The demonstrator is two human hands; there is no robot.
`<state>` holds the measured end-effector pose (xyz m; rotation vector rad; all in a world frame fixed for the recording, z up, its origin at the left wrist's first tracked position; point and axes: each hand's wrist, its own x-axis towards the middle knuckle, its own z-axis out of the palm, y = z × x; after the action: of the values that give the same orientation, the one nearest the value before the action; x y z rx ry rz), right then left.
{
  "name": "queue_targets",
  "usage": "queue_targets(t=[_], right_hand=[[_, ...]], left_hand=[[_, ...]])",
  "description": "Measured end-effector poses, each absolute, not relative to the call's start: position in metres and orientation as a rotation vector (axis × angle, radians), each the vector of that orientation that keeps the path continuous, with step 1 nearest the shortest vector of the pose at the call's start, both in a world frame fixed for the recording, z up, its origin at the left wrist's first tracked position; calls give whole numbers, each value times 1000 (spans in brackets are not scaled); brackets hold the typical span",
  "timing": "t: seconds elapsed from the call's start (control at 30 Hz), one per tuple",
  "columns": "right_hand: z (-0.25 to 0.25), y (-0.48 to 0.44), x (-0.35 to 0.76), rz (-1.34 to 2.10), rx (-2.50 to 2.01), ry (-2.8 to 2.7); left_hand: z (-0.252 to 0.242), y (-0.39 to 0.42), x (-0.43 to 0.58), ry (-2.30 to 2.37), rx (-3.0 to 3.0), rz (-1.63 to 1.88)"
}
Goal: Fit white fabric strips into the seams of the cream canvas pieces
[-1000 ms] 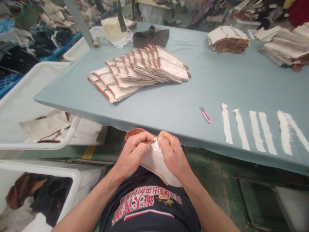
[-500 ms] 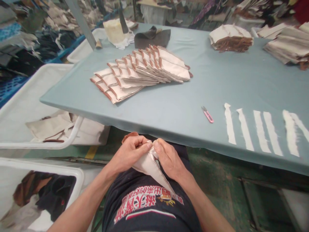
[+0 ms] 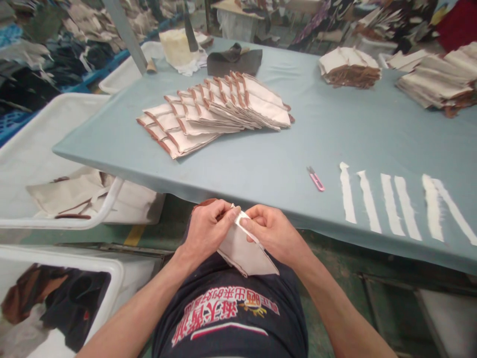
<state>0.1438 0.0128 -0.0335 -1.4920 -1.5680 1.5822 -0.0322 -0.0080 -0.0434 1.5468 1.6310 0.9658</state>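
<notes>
"Blue-grey table, that, with white tubs off its left end, fanned cream pieces towards its far left and pink snips nearer its front."

"And what's being handled?"

"Cream fabric, thin brown edge, narrow white band on top, just off the table's near edge."

"Grip?"

"Left hand and right hand both pinch it. Half a second ago it was bunched; now it's flatter, hands farther apart."

The dark top bears red lettering and a yellow emblem
</notes>
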Motion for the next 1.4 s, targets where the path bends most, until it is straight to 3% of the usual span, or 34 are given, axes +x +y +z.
queue_targets(t=[0.43, 0.8, 0.97, 1.1, 1.4], right_hand=[[-39, -5, 145, 1703, -1472, -1301], [-47, -82, 192, 1657, -1700, -1503], [-46, -78, 240, 1207, -1992, -1689], [-16, -50, 220, 985, -1747, -1614], [-29, 1, 149, 1587, -1256, -1743]], left_hand=[[-30, 5, -41, 1459, 1627, 908], [-7, 5, -66, 1369, 1552, 851], [-1, 10, -65, 1331, 1603, 771], [3, 8, -53, 1268, 1727, 743], [-4, -10, -41, 1177, 1499, 819]])
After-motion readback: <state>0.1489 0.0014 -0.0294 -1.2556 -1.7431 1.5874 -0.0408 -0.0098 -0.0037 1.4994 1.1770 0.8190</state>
